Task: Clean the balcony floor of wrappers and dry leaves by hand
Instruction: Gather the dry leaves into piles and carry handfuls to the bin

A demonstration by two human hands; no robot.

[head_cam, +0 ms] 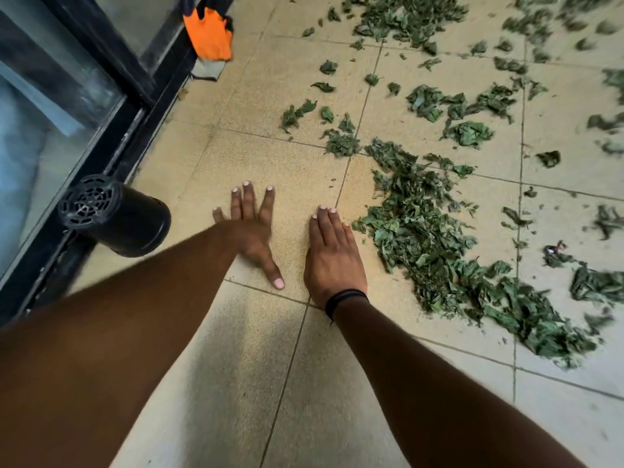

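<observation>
Green dry leaves [429,238] lie heaped in a long band across the beige tiled floor [270,349], right of both hands; more leaves [405,18] are scattered toward the far side. My left hand [251,234] lies flat on the tiles with fingers spread and straight, holding nothing. Just right of it, my right hand [332,255] lies flat with fingers together, its outer edge close to the heap's left border. A small dark wrapper scrap [553,249] sits among leaves at the right.
A black plastic pot [114,214] lies on its side against the black door frame [111,153] at the left. An orange cloth [209,33] hangs by the frame at the top. Glass panels fill the left edge.
</observation>
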